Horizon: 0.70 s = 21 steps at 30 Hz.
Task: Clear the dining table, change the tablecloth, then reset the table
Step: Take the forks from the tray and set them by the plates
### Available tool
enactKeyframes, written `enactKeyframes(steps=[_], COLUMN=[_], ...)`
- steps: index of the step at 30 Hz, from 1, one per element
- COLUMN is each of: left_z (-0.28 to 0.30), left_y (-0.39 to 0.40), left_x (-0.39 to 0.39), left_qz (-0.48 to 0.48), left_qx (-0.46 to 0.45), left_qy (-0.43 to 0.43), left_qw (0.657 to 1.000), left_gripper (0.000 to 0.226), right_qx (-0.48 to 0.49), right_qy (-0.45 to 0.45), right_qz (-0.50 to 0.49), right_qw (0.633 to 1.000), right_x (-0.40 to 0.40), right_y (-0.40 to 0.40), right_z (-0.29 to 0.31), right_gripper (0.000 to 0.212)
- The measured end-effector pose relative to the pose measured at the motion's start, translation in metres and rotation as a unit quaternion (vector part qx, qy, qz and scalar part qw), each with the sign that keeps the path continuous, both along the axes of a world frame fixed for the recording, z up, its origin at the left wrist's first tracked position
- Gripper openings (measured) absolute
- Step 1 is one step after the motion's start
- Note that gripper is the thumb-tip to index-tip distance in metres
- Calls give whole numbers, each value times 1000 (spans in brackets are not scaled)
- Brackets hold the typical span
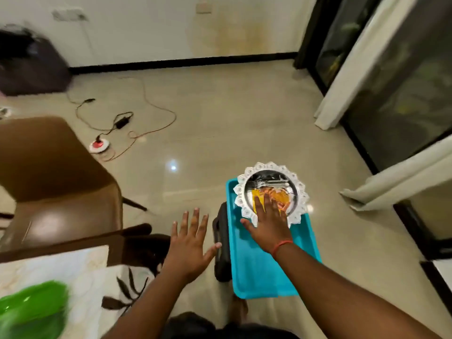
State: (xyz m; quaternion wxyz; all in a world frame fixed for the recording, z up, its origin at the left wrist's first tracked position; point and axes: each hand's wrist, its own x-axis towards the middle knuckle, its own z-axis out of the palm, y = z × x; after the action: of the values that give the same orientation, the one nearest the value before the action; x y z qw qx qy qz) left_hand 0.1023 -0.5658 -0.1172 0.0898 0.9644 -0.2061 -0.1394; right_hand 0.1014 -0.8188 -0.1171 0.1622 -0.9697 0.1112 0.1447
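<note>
A turquoise tray lies on a dark stool to the right of the table. At its far end sits a steel plate on a white lace doily. The plate holds forks and spoons and an orange-yellow cloth or wrapper. My right hand lies flat, fingers straight, over the near rim of the plate and the orange item. My left hand hovers open with spread fingers left of the tray, holding nothing. The dining table corner with a white leaf-patterned tablecloth is at lower left.
A green plastic bowl, blurred, sits on the tablecloth at the bottom left. A brown chair stands left of me. Cables and a round socket lie on the tiled floor beyond. Curtains and glass doors are on the right.
</note>
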Motion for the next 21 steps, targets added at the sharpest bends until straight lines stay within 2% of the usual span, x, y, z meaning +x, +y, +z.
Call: enactKeyframes(steps=[5,8,16,21], left_z=[-13,-25,-80,-125], left_y=[-83,-132,-255,-300], left_x=[86,125,235,273], left_qz=[-135,-184,-370,-401], left_qx=[48,37,111,119], left_qy=[20,30,82,99], left_qw=[990,982,919,903], left_gripper=[84,83,67,45], right_qx=[50,63,143,176], right_qy=[45,53,91,114], right_qz=[-126,-159,-316,-391], right_qw=[990,984,933,896], right_x=[10,23,97,132], right_y=[-56,-69,-80,-75], right_z=[-24,-37,-88,-113], right_gripper=[86,83,76,68])
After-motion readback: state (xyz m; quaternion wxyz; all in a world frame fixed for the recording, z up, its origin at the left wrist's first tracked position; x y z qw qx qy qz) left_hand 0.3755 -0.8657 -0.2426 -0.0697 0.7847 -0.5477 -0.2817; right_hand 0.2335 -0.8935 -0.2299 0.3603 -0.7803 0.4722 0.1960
